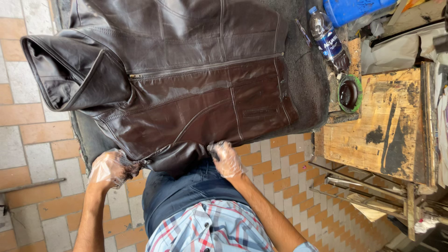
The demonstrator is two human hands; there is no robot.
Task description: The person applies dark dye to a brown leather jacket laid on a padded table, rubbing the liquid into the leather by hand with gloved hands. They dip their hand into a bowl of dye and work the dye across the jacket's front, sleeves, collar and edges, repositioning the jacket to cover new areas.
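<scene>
A dark brown leather jacket [186,79] lies spread flat on a grey padded surface [303,70], its zipper closed and collar to the left. Part of its front shines wet. My left hand [109,167], in a clear plastic glove, grips the jacket's sleeve end at the near left edge. My right hand [226,158], also gloved in clear plastic, pinches the jacket's near edge close to the sleeve. My lap in dark trousers is just below.
A green-rimmed bowl of dark liquid [349,94] sits right of the jacket. A plastic water bottle [328,38] lies beside a blue container [350,9]. A stained wooden stand [380,126] is at the right. The floor is orange and grey tile [28,140].
</scene>
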